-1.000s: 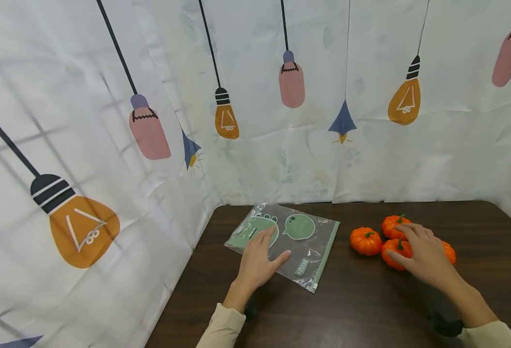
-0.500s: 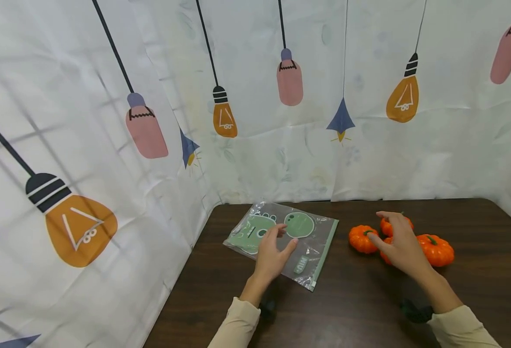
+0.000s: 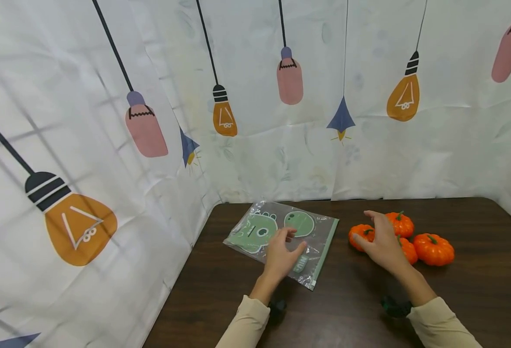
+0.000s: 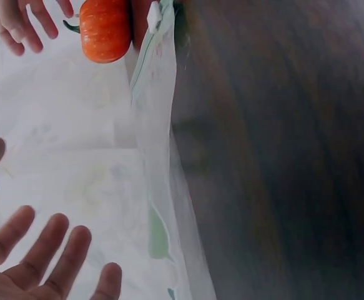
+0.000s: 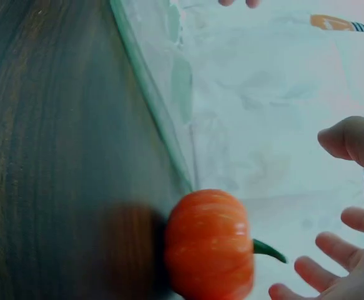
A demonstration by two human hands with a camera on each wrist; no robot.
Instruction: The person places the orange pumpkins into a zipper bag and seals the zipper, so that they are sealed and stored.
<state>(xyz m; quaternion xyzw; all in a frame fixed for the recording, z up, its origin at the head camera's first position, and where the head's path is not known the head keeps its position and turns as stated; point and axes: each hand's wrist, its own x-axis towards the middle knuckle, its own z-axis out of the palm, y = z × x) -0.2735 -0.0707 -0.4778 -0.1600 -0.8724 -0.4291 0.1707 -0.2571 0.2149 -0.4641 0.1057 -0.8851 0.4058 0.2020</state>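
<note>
A clear plastic zip bag (image 3: 248, 231) with green cartoon prints lies flat on the dark wooden table. My left hand (image 3: 280, 254) hovers over its near part, fingers spread and slightly bent, holding nothing. Several small orange pumpkins (image 3: 433, 250) with green stems sit in a cluster to the right of the bag. Above the leftmost one is my right hand (image 3: 382, 243), fingers apart and likewise without anything in its grasp; it partly hides that pumpkin. From the right wrist view, a pumpkin (image 5: 210, 244) stands a little away from the spread right fingers (image 5: 334, 250).
The dark table (image 3: 347, 314) reaches back to a white cloth (image 3: 255, 159) printed with hanging lamps. More of this cloth rises along the left side. A dark strap-like thing (image 3: 395, 307) is at the right wrist.
My right hand has moved left across the pumpkins, uncovering the right-hand ones. The left hand has shifted right over the bag. The bag and pumpkins stay in place.
</note>
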